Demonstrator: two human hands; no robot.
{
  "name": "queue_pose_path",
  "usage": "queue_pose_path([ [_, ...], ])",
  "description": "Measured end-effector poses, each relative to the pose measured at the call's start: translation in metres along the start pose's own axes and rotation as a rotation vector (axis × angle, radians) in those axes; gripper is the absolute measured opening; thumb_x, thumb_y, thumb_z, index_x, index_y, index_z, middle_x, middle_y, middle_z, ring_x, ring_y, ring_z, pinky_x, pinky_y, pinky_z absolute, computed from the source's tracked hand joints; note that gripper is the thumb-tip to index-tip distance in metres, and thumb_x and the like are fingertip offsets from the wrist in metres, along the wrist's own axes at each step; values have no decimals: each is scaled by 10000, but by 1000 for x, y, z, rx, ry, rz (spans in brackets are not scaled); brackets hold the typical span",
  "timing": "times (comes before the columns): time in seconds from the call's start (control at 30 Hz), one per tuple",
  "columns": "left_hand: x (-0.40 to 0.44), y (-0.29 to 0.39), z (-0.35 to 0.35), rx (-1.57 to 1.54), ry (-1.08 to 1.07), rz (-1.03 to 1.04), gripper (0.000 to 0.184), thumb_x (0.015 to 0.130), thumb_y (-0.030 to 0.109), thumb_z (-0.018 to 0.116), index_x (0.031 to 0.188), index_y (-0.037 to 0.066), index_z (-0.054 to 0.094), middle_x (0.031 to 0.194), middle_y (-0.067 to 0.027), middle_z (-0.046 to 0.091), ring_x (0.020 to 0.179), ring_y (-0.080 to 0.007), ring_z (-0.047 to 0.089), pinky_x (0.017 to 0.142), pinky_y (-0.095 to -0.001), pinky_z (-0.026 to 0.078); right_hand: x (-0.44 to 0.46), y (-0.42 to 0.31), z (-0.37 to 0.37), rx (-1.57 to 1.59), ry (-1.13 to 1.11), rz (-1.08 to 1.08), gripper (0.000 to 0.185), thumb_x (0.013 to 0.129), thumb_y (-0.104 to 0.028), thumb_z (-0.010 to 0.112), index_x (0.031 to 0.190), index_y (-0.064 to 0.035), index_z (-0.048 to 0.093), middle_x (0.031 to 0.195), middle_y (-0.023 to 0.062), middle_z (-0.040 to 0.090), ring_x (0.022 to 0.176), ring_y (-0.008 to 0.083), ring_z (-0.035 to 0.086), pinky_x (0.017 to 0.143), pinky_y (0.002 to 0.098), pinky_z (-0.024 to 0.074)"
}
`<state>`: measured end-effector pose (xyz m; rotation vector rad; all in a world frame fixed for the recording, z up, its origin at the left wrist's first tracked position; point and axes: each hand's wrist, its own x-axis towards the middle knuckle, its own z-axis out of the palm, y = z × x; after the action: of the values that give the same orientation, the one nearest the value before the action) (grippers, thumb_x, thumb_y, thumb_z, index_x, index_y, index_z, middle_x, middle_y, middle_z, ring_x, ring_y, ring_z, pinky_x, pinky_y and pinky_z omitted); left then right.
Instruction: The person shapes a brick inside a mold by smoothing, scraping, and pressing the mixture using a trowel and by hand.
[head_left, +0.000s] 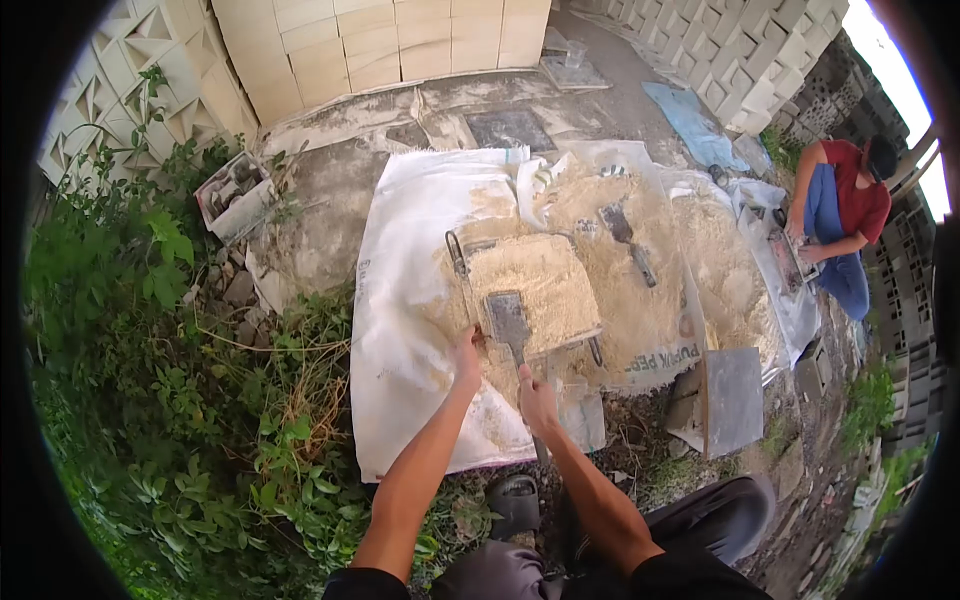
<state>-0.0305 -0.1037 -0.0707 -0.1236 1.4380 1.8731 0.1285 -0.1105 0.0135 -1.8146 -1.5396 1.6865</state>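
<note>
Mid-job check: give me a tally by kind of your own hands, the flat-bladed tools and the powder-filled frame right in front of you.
Own hands: 2, left hand and right hand
Flat-bladed tools: 2, held tool and loose tool
Powder-filled frame: 1
Total: 5

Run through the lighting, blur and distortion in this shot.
Head view: soft daylight, with no hard-edged shadows on the pale powder; head view: the sky at upper right blown out to white; head view: strong wide-lens distortion, the stacked blocks at upper right appearing to lean, and black filling the corners; head view: the held trowel without obvious motion blur.
</note>
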Motion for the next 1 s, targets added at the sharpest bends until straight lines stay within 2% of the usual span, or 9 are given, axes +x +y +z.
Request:
queue_pose_path([
  [0.2, -17, 11, 7, -70, 26, 19, 282, 881, 256, 599, 903, -12, 683, 829, -66, 662, 752, -159, 584, 729, -299, 452, -13, -8, 5, -50, 196, -404, 699, 953, -533, 445, 649, 92, 524, 543, 211, 502, 530, 258, 516, 565, 444, 413],
  [0.33, 0, -4, 11, -81, 135, 10, 288, 885, 277, 603, 889, -2, 677, 822, -57, 650, 747, -157, 570, 720, -294, 442, -5, -9, -6, -254, 101, -271, 676, 964, -508, 441, 663, 92, 524, 546, 211, 495, 523, 235, 463, 557, 430, 399],
  [0.4, 2, -5, 8, -155, 126, -16, 292, 888, 292, 606, 891, 10, 682, 833, -59, 649, 747, -157, 562, 727, -291, 439, -14, -17, -9, -191, 85, -140, 650, 969, -497, 457, 599, 37, 461, 501, 93, 401, 497, 168, 442, 502, 395, 376],
  [0.5, -17, 16, 7, -64, -21, 4, 316, 880, 309, 614, 888, -1, 676, 838, -65, 648, 754, -164, 562, 745, -300, 437, -10, -11, -4, 63, 96, -246, 698, 948, -557, 453, 607, 51, 494, 513, 93, 450, 507, 171, 464, 507, 384, 394],
  [0.63, -13, 11, 2, 75, 74, -1, 366, 895, 325, 577, 920, -29, 667, 853, -89, 658, 788, -186, 585, 782, -316, 436, -10, 2, 1, 19, 213, -391, 714, 933, -589, 455, 588, 34, 497, 510, 66, 468, 492, 158, 463, 486, 354, 392],
  [0.7, 2, -7, 1, 28, 109, 3, 353, 898, 317, 572, 919, -21, 671, 856, -90, 662, 785, -186, 588, 786, -312, 437, 2, 18, 3, -122, 94, -183, 688, 947, -535, 463, 641, 79, 513, 532, 192, 457, 533, 194, 432, 542, 421, 386],
  [0.73, 3, -4, 3, -24, 157, 7, 341, 902, 309, 567, 918, -13, 674, 860, -91, 666, 783, -186, 591, 789, -309, 438, 3, 15, 2, -117, 94, -189, 688, 947, -535, 463, 641, 79, 513, 532, 192, 457, 533, 194, 432, 542, 421, 386],
  [0.8, -11, 8, 2, -12, 84, 10, 322, 899, 300, 576, 912, -7, 673, 864, -86, 667, 783, -183, 591, 791, -307, 439, 1, 14, -1, -94, 66, -132, 666, 947, -562, 456, 555, -23, 460, 484, 20, 409, 451, 126, 400, 446, 332, 344],
  [1.0, -13, 8, -3, 9, -60, 13, 281, 896, 275, 602, 906, 3, 673, 858, -61, 664, 780, -156, 585, 781, -293, 438, -16, -13, -4, 124, 134, -344, 706, 925, -605, 458, 549, -9, 504, 488, 37, 455, 463, 136, 464, 456, 330, 371],
])
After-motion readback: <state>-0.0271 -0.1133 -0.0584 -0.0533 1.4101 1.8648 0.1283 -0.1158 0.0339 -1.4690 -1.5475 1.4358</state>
